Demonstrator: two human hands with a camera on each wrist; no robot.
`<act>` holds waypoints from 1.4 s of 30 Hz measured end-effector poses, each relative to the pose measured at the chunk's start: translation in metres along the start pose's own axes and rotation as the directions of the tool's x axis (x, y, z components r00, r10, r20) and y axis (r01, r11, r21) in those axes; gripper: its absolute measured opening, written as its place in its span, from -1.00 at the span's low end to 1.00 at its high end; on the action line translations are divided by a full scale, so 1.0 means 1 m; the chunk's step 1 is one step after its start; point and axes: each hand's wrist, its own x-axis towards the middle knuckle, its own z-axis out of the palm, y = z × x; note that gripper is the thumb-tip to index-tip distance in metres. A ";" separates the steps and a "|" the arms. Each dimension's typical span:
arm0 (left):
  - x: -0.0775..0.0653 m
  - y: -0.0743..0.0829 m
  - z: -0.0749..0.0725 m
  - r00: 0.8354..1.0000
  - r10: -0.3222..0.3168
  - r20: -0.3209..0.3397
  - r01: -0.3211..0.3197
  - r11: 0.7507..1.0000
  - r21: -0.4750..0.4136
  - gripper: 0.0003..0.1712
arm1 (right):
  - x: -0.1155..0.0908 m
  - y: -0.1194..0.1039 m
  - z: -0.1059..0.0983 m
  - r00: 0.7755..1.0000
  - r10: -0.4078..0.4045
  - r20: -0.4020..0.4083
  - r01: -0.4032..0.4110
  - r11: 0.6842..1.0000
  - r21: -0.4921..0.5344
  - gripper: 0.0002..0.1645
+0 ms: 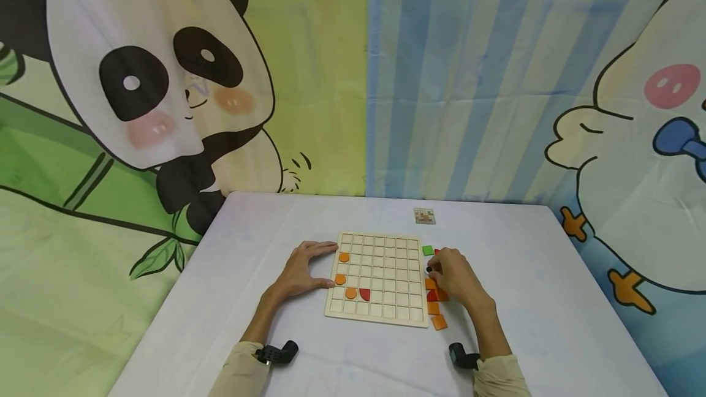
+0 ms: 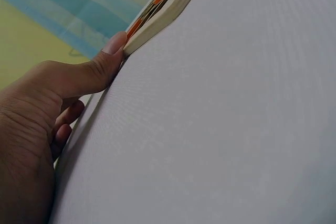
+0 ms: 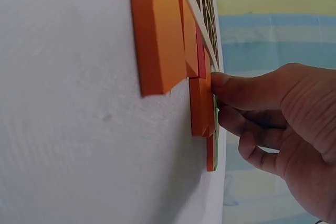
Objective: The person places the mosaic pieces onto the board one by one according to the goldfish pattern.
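Observation:
A pale wooden grid board (image 1: 386,311) lies on the table, with several orange round pieces (image 1: 350,293) and one red quarter-round piece (image 1: 364,294) in its left cells. My left hand (image 1: 300,269) rests at the board's left edge, thumb and fingers spread along it. In the left wrist view, the thumb (image 2: 100,66) touches the board's side (image 2: 157,31). Past the right edge, my right hand (image 1: 455,273) bends over loose pieces and pinches a small black-and-white piece (image 1: 428,270). In the right wrist view the fingertips are partly hidden behind orange tiles (image 3: 157,38).
Beside the board's right edge lie a green tile (image 1: 428,250), a loose red piece (image 1: 432,296) and several orange tiles (image 1: 439,322). A small patterned card (image 1: 425,216) lies near the back of the white table (image 1: 287,219). Cartoon-printed curtains (image 1: 320,78) hang behind.

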 end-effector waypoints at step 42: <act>0.000 0.005 -0.001 1.000 -0.005 0.000 0.005 1.000 -0.015 0.06 | 0.001 0.008 0.001 0.998 0.026 -0.056 -0.026 1.000 -0.003 -0.66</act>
